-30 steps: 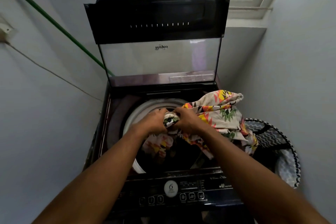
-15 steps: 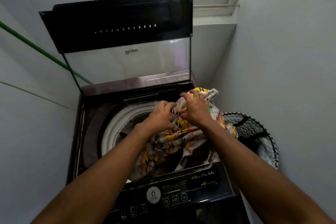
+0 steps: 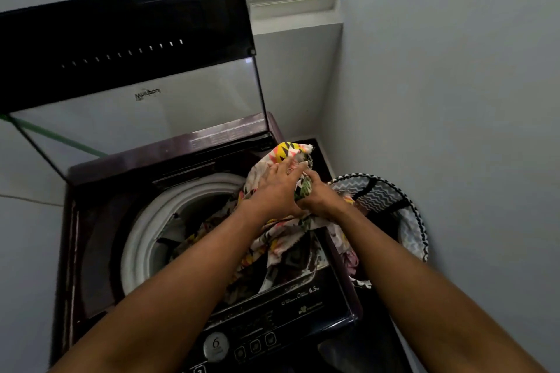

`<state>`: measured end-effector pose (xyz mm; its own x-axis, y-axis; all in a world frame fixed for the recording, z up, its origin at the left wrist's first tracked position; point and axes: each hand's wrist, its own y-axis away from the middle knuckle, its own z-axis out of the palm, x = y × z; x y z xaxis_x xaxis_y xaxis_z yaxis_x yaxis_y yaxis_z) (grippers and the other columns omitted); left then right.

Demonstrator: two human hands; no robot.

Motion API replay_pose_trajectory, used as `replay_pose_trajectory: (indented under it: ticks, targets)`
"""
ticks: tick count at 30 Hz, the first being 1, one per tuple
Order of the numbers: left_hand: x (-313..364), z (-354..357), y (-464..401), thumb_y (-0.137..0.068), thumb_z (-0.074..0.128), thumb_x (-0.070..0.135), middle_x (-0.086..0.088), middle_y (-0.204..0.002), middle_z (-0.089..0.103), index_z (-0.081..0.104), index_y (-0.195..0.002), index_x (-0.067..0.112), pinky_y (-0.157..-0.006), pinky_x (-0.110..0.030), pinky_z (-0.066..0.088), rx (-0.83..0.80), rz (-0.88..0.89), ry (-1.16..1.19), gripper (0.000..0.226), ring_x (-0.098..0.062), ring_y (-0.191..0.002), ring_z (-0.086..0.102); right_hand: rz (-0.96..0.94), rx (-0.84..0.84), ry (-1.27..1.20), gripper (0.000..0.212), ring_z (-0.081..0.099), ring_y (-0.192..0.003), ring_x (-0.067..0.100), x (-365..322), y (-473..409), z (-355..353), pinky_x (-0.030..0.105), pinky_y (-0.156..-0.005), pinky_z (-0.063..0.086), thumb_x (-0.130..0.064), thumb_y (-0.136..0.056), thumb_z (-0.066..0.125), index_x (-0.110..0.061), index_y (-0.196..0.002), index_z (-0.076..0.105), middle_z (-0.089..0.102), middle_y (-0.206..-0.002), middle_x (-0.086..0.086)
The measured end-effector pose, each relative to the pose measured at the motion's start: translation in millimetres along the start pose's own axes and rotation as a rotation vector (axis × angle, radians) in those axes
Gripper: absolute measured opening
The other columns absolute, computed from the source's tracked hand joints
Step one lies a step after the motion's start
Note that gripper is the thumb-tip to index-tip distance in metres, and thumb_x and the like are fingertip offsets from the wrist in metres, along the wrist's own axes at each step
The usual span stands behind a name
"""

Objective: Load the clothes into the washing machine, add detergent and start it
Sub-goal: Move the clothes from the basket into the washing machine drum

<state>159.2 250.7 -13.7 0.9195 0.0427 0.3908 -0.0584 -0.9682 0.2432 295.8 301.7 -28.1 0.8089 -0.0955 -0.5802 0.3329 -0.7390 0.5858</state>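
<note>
My hands have carried the patterned cloth (image 3: 283, 233) toward the right rear corner of the washing machine (image 3: 91, 221) since a moment ago, when they worked nearer the middle of the opening. The cloth, printed in yellow, pink, black and green, is bunched up at that corner and trails down over the right side of the white-rimmed drum (image 3: 157, 221), part of it hanging inside. My left hand (image 3: 277, 188) lies over the bundle with fingers extended forward, pressing on it; my right hand (image 3: 318, 197) grips a fold, fingers curled round it. The glass lid (image 3: 145, 100) stands upright behind. A zigzag-patterned laundry basket (image 3: 391, 200) sits just right of the machine against the wall.
</note>
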Motion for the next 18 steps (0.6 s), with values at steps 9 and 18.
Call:
replay_pose_trajectory:
  ticks: [9,18]
  targets:
    - [4,2,8,-0.064,0.087,0.036,0.003,-0.16,0.018,0.027,-0.152,0.038,-0.112,-0.049,0.034,0.036,-0.044,0.039,0.106,-0.032,-0.139,0.023,-0.034,0.022,-0.038,0.098,0.057,-0.105,0.036,-3,-6,4,0.052,-0.091,0.052,-0.04,-0.05,0.075,-0.038,-0.132,0.021,0.051,-0.12,0.015]
    - [-1,0,19,-0.065,0.084,0.023,-0.001,-0.14,0.047,0.033,-0.143,0.031,-0.106,-0.037,0.041,0.2,-0.097,0.339,0.094,-0.025,-0.129,0.045,-0.253,0.328,0.094,0.056,0.061,-0.096,0.032,-23,14,10,0.035,-0.076,0.051,-0.016,-0.068,0.074,-0.022,-0.12,0.052,0.058,-0.112,0.01]
